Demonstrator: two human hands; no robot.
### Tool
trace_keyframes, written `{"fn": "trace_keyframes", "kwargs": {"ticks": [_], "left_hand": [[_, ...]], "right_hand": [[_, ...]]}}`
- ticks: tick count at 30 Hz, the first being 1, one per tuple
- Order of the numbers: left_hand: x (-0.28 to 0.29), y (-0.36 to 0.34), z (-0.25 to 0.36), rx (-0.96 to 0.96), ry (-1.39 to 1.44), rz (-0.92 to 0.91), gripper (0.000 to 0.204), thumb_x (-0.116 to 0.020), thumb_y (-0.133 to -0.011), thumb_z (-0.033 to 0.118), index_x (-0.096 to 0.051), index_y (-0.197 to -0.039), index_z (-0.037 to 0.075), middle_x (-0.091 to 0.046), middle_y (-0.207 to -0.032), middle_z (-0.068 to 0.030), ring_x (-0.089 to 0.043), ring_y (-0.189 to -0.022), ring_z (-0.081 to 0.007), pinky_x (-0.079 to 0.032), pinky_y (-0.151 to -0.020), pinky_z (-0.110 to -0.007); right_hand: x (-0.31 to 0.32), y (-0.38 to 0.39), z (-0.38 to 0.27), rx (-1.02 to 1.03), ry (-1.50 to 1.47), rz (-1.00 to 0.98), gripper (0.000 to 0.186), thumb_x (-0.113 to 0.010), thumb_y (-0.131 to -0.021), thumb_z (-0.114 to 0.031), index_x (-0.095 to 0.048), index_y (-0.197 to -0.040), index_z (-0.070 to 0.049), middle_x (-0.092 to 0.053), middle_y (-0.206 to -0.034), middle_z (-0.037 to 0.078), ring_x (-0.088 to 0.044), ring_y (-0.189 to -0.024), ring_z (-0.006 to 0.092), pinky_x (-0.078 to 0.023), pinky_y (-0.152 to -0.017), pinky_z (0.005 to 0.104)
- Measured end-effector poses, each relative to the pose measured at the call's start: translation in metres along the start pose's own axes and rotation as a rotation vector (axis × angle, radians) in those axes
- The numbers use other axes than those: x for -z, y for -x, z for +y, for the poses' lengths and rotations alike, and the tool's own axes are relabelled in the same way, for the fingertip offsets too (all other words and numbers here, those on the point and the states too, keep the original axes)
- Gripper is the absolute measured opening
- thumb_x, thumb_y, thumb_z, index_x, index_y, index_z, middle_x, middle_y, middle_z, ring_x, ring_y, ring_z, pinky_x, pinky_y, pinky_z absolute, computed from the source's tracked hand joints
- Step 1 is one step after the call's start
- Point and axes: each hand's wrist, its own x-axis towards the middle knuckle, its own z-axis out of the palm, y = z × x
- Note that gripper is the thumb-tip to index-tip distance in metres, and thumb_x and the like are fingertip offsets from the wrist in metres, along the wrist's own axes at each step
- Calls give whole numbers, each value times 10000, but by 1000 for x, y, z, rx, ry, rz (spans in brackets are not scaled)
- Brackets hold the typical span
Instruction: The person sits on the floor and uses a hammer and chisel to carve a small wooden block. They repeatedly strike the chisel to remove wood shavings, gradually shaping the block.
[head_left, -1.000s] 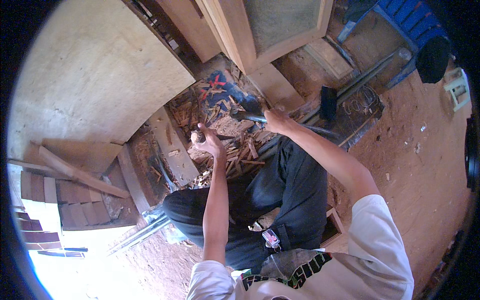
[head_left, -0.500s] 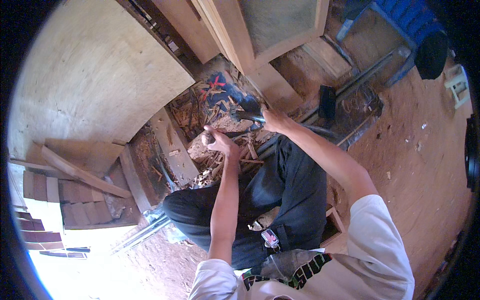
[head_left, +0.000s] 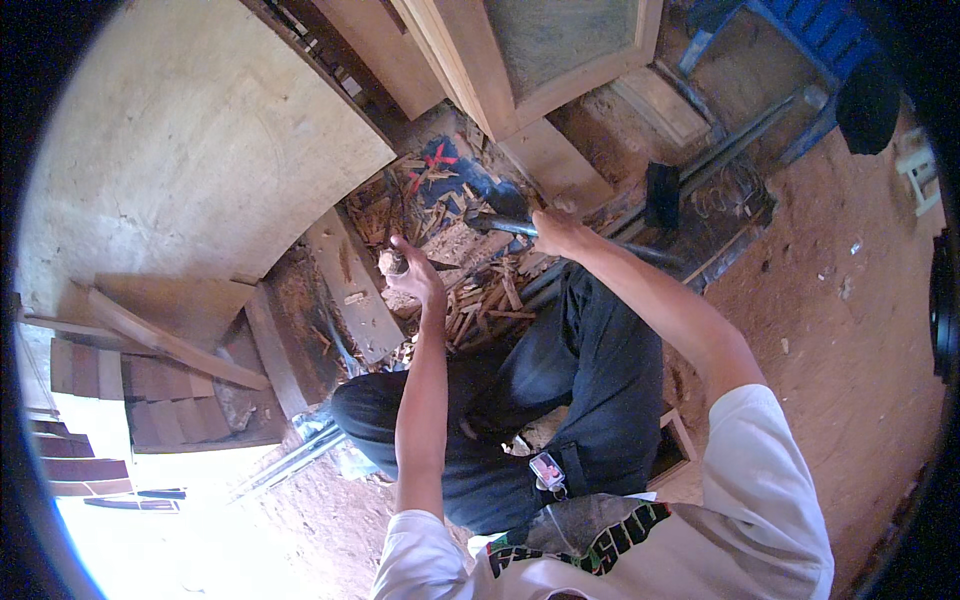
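Observation:
My left hand (head_left: 415,280) is closed round a chisel (head_left: 394,263). The chisel's pale, round wooden handle end shows at the thumb, and a dark blade points right from the fist. To the right, my right hand (head_left: 560,235) grips a hammer (head_left: 512,226) by its dark handle. The hammer's dark head is on the left, apart from the chisel. Beneath both tools lies a rough, pale wood block (head_left: 462,243) among wood chips (head_left: 480,315). My legs in dark trousers (head_left: 610,350) are bent close below the hands.
A large plywood sheet (head_left: 200,140) leans at the left, above stacked wood blocks (head_left: 175,420). At the back stands a wooden frame with a grey panel (head_left: 560,50). A plank (head_left: 350,285) lies left of the chips. A blue chair (head_left: 800,40) is at the far right.
My left hand has moved left with the chisel, away from the hammer. My right hand has shifted slightly right, still holding the hammer. The view has shifted a little.

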Motion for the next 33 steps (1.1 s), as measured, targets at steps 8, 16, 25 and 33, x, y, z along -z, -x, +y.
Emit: {"fn": "trace_keyframes", "kwargs": {"ticks": [8,16,25,33], "left_hand": [[-3,0,6,29,8,-105,435,-692,-855,348,-587,-924,-69,-634,-853,-115,-569,-731,-189,-468,-697,-343],[-6,-6,7,-117,46,-291,404,-688,-865,314,-583,-981,-59,-635,-909,-96,-569,-811,-171,-460,-757,-314],[5,-9,38,161,-106,-542,527,-678,-844,388,-519,-1132,-24,-519,-1161,-130,-492,-1042,-232,-379,-930,-364],[24,-42,25,181,455,-699,140,-635,-828,99,-523,-771,37,-505,-611,-26,-464,-542,-136,-393,-542,-284]], "right_hand": [[-5,-4,3,-30,-7,0,305,-675,-733,-155,-599,-963,30,-642,-913,246,-641,-870,371,-498,-759,464],[-5,-3,3,34,37,57,328,-692,-735,-145,-596,-986,42,-646,-812,237,-651,-778,360,-491,-685,461],[14,7,-14,-14,48,-23,409,-702,-710,-181,-566,-1028,37,-650,-881,254,-648,-845,394,-512,-747,476],[12,7,-10,9,34,-24,295,-664,-758,-175,-598,-907,71,-630,-835,277,-639,-798,393,-475,-693,474]]}}
